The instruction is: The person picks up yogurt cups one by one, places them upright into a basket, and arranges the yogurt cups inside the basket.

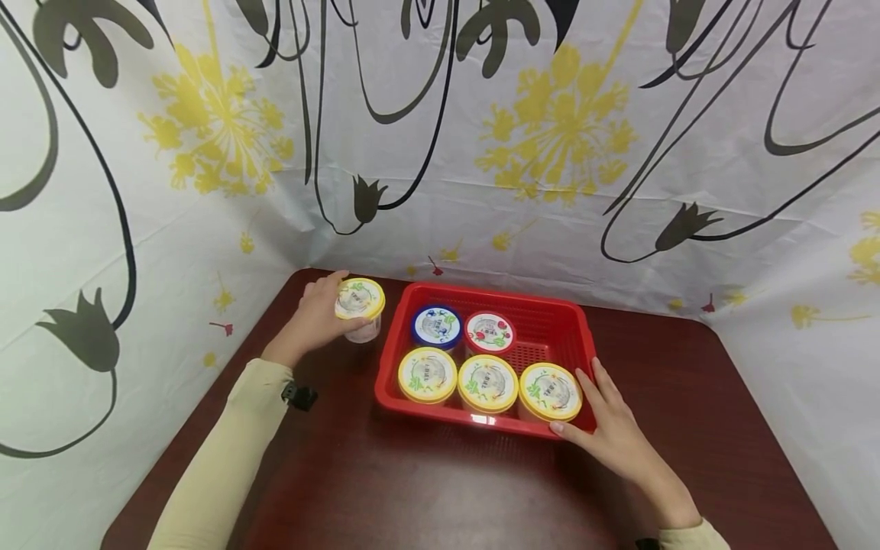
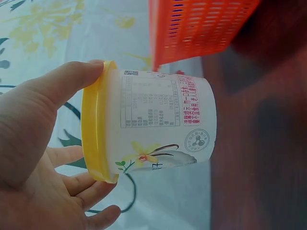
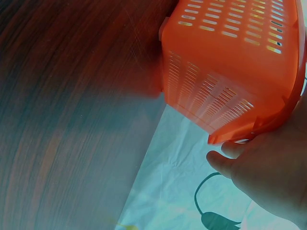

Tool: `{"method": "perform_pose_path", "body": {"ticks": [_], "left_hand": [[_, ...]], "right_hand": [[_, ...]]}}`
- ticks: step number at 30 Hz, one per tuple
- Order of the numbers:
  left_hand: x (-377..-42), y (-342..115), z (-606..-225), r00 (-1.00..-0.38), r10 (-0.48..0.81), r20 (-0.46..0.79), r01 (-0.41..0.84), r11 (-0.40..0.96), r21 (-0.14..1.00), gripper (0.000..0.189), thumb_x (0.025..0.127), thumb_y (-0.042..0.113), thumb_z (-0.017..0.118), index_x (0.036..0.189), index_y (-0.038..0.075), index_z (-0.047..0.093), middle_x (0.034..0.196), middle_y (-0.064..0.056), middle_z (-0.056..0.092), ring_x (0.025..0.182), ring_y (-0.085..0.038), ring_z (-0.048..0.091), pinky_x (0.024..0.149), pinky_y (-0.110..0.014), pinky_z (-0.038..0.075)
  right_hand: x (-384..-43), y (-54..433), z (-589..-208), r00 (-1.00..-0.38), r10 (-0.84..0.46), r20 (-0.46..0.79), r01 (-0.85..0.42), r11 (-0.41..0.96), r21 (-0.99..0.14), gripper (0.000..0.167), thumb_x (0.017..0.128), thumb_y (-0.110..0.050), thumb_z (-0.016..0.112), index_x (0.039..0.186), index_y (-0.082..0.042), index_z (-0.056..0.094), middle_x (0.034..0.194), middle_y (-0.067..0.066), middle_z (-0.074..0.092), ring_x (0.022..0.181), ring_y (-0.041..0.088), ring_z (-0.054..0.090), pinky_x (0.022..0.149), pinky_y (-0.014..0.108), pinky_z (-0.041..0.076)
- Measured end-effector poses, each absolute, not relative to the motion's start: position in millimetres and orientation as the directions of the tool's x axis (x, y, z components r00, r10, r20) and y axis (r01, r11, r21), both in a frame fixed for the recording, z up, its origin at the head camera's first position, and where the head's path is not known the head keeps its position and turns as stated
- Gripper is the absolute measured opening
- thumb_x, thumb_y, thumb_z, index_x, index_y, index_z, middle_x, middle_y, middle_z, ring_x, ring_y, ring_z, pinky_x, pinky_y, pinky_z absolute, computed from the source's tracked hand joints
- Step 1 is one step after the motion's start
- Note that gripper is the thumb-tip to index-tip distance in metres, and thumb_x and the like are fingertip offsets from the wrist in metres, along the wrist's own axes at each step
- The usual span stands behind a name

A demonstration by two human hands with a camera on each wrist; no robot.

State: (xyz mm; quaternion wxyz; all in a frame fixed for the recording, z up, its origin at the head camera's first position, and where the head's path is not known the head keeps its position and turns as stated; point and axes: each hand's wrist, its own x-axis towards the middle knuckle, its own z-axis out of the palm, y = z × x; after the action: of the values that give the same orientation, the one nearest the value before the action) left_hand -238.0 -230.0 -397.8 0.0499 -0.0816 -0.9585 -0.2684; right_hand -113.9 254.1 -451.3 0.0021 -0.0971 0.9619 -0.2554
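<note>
My left hand (image 1: 318,315) pinches a white tub with a yellow lid (image 1: 362,304) by its rim, left of the red basket. The left wrist view shows this tub (image 2: 163,120) up close, with printed text and a vanilla flower on its side. The thumb and fingers of my left hand (image 2: 53,139) lie around the lid. The red plastic basket (image 1: 448,413) contains several lidded tubs. My right hand (image 1: 614,429) holds the basket's front right corner, its thumb beside a yellow-lidded tub (image 1: 550,392). In the right wrist view, fingertips (image 3: 220,162) show at the basket rim.
Inside the basket, a blue-lidded tub (image 1: 437,327) and a red-lidded tub (image 1: 490,333) stand at the back, yellow-lidded ones along the front. The dark wooden table (image 1: 440,489) meets a patterned cloth (image 1: 440,214) behind and at both sides.
</note>
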Motion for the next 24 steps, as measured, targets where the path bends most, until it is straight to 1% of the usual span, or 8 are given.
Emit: {"method": "perform_pose_path", "body": {"ticks": [5,10,17,24], "left_hand": [[-234,-228,-382,-0.975,0.127,0.179,0.203,0.834,0.514,0.100,0.076,0.041,0.083,0.152,0.007,0.029,0.143,-0.022,0.045,0.125,-0.041,0.037,0.104,-0.061,0.036],[-233,-225,-374,-0.976,0.125,0.181,0.202,0.833,0.515,0.100,0.076,0.041,0.083,0.152,0.008,0.028,0.143,-0.021,0.045,0.127,-0.040,0.036,0.106,-0.062,0.035],[-234,-214,-371,-0.975,0.124,0.187,0.206,0.823,0.529,0.100,0.075,0.039,0.083,0.152,0.008,0.027,0.145,-0.019,0.044,0.128,-0.037,0.035,0.106,-0.060,0.037],[-236,-194,-362,-0.977,0.138,0.164,0.207,0.807,0.553,0.101,0.074,0.040,0.083,0.153,0.011,0.027,0.147,-0.017,0.043,0.131,-0.035,0.035,0.107,-0.061,0.038]], "right_hand": [[-114,253,-450,-0.981,-0.188,0.042,-0.184,0.850,-0.493,0.105,0.079,-0.056,0.075,0.156,-0.005,0.025,0.166,0.021,0.005,0.145,0.052,0.019,0.098,0.075,0.039],[-113,253,-450,-0.982,-0.185,0.037,-0.179,0.851,-0.494,0.105,0.079,-0.055,0.075,0.156,-0.005,0.024,0.166,0.020,0.005,0.145,0.052,0.018,0.098,0.076,0.039],[-113,254,-451,-0.982,-0.184,0.037,-0.178,0.849,-0.498,0.106,0.079,-0.057,0.074,0.157,-0.006,0.023,0.166,0.020,0.004,0.145,0.053,0.019,0.098,0.076,0.038],[-115,255,-454,-0.984,-0.172,0.039,-0.168,0.854,-0.493,0.107,0.079,-0.060,0.073,0.157,-0.008,0.022,0.167,0.017,0.003,0.146,0.050,0.017,0.100,0.079,0.033]]}}
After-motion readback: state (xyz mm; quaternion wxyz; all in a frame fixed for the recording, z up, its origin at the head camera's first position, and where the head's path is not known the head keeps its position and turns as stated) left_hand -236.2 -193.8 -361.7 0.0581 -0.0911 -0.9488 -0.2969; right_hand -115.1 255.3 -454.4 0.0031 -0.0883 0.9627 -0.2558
